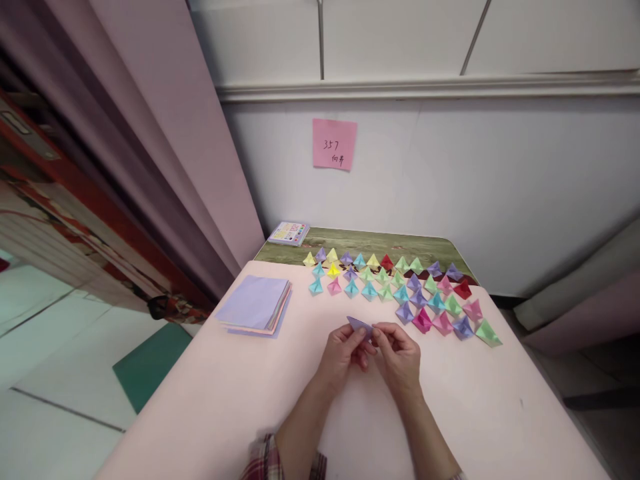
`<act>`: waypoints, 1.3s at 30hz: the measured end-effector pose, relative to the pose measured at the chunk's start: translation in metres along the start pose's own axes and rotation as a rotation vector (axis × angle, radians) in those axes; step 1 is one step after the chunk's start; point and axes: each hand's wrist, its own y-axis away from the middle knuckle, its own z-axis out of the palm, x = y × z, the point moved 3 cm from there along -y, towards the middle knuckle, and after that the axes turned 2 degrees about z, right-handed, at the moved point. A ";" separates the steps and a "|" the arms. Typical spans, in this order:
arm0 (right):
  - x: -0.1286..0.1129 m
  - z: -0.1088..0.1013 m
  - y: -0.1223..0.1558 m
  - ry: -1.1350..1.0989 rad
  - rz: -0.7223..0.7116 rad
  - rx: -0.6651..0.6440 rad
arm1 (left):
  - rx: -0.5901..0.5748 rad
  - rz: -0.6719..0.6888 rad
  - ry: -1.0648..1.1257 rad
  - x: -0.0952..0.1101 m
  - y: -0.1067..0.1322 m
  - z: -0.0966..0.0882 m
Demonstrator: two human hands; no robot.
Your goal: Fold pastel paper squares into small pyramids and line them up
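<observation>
A small piece of folded purple origami paper (359,325) is held up between both hands, just above the pink tabletop. My left hand (344,350) grips it from the left, thumb laid across its face. At its right corner, my right hand (397,347) pinches the paper between thumb and finger. Part of the paper is covered by the fingers. Beyond the hands stand rows of small folded paper boats (385,277) in yellow, purple, blue, green, pink and red. A stack of square origami paper (255,301), purple on top, lies to the left.
A packet with a printed cover (289,233) rests on the wood-patterned far end of the table (420,245). On the wall behind hangs a pink note (335,144) with handwriting. A curtain (200,167) borders the left side, and a green mat (150,365) lies on the floor.
</observation>
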 end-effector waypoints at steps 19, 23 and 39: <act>0.009 0.006 -0.003 -0.285 0.387 -0.244 | -0.118 0.031 -0.077 0.011 -0.003 -0.007; 0.011 0.006 -0.003 -0.293 0.418 -0.267 | -0.118 0.027 -0.101 0.012 -0.003 -0.006; 0.010 0.004 -0.006 -0.230 0.289 -0.183 | 0.087 0.142 -0.136 0.009 -0.010 -0.014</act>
